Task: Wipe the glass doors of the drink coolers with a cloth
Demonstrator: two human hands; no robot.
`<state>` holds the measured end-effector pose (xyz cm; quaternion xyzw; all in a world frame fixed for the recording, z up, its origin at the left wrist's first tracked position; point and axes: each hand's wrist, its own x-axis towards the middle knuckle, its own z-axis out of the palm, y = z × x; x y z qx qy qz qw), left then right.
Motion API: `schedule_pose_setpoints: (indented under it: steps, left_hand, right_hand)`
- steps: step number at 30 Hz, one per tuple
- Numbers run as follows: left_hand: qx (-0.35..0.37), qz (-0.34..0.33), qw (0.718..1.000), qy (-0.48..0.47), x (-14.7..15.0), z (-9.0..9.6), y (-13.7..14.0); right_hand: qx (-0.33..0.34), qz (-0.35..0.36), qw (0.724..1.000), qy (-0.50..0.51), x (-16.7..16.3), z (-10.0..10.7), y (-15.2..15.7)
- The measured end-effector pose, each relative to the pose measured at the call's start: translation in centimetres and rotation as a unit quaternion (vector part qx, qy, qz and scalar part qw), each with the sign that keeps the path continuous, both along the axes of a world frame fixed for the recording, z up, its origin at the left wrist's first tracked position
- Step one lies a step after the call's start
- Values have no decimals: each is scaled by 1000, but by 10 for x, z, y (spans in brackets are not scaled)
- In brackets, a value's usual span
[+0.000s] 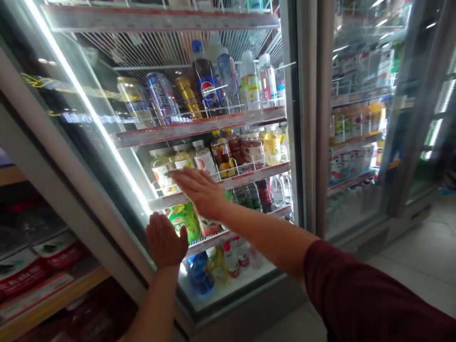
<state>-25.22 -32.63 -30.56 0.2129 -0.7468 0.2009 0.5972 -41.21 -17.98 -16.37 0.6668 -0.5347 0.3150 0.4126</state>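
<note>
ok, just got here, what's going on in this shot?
A person has both bare hands up at a lit drinks fridge. The left hand is open beside the green-labelled drink. The right hand is extended flat, higher and further right, in front of the fridge's shelves. Neither hand visibly holds anything; whether either touches the fridge can't be told. The Pepsi bottle stands on a shelf above both hands.

Tall glass door (pixel 213 123) I watch, apparently closed, see-through, grey-edged, streaked with reflected lights (pixel 76 117), slanting across my view, fronting a lit drinks cooler (pixel 164 20)
</note>
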Motion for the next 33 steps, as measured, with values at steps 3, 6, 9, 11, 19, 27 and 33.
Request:
schedule_pose_setpoints:
  steps: [3,6,9,11,19,27,33]
  left_hand:
    - [-1,9,1000,17,1,-1,1]
    - [-17,13,1000,18,2,0,4]
    - [-16,9,1000,15,2,3,7]
    - [10,7,1000,23,2,4,8]
    - [50,-11,998,24,3,3,6]
    - [48,-6,998,28,2,2,7]
    - [32,-11,999,23,1,5,8]
  right_hand:
    - [96,64,984,138,5,-18,0]
    - [74,54,990,107,-6,-15,6]
    - [-5,-12,1000,-12,-16,-3,9]
    - [-18,-35,998,-39,-14,-9,8]
    - [112,69,979,157,-5,-74,8]
    - [21,-8,1000,12,-30,-63,19]
    - [130,47,978,155,-5,-95,16]
